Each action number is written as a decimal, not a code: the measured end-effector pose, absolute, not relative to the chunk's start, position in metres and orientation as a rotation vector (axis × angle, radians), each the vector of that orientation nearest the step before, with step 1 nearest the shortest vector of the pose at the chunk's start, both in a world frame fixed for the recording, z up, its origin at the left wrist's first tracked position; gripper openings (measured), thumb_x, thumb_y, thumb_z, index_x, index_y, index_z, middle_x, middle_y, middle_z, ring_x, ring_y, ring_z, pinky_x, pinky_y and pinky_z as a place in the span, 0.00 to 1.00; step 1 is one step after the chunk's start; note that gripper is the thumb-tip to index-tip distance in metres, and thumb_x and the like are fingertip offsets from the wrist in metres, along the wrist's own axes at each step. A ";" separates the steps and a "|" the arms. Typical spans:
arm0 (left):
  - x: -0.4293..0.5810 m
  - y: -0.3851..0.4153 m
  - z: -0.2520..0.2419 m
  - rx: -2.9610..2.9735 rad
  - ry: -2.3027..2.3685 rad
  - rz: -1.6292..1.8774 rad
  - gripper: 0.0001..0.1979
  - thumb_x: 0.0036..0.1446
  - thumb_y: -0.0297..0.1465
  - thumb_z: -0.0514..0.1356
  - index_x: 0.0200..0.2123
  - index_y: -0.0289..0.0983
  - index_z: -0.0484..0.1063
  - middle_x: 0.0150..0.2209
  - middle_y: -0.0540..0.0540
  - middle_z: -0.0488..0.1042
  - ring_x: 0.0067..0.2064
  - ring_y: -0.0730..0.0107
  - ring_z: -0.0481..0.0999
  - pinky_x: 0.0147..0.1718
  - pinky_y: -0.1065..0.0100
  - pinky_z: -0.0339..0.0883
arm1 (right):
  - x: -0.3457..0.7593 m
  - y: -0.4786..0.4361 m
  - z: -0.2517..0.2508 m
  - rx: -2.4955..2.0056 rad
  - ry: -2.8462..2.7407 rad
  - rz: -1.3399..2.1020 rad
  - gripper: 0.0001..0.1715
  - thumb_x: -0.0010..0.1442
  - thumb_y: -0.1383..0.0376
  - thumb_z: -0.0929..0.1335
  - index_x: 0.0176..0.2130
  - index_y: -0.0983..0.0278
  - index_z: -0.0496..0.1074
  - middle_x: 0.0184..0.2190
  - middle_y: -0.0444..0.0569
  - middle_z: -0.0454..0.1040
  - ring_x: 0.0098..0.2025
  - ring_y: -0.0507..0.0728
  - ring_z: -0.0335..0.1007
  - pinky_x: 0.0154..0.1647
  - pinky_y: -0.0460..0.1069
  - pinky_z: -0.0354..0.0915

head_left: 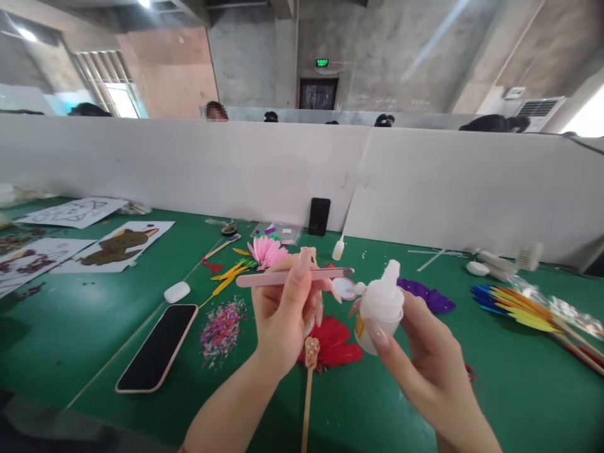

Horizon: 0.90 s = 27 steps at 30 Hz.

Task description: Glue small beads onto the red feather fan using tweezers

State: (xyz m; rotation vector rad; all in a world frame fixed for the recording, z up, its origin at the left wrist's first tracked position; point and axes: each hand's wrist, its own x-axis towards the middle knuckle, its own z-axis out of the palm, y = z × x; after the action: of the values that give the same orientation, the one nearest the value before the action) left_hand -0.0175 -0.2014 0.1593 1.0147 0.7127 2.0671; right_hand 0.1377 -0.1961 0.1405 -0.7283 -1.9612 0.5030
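My left hand (285, 314) is closed round a pink stick-like tool (264, 278), which lies level across its fingers. Between the thumb and fingers of my right hand (431, 355) is a white glue bottle (381, 308), its nozzle pointing up. Below and between both hands, red petals or feathers (336, 343) lie on the green table, with a wooden stick (307, 402) whose tip has a beige lump. Behind my left hand rests a pink feather flower (268, 251). A small round white dish (344, 289) shows between the hands.
A phone (157, 349), colourful confetti (221, 330) and a white case (177, 292) lie at left, with drawings (120, 247) beyond. Purple petals (427, 296) and coloured feathers (514, 305) are at right. A dark phone (319, 216) leans on the white partition (236, 170).
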 end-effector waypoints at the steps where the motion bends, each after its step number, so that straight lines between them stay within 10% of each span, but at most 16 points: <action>1: -0.017 -0.202 0.160 1.019 0.725 2.080 0.15 0.54 0.43 0.62 0.23 0.39 0.74 0.15 0.56 0.66 0.12 0.85 0.56 0.10 0.76 0.51 | 0.135 -0.196 0.141 -0.720 -1.960 0.497 0.15 0.60 0.67 0.66 0.48 0.57 0.64 0.39 0.46 0.70 0.39 0.53 0.69 0.38 0.44 0.68; 27: -0.017 -0.197 0.123 1.830 1.234 2.430 0.11 0.54 0.44 0.58 0.28 0.45 0.75 0.18 0.49 0.68 0.21 0.67 0.65 0.20 0.65 0.64 | 0.123 -0.190 0.133 -0.817 -1.664 0.644 0.14 0.52 0.66 0.71 0.37 0.58 0.62 0.22 0.40 0.69 0.20 0.50 0.63 0.17 0.43 0.62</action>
State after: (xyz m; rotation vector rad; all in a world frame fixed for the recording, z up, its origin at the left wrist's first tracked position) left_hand -0.0174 -0.1974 0.1235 1.8296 1.2337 2.4295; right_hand 0.1231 -0.1895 0.1331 -0.8169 -1.6638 0.6441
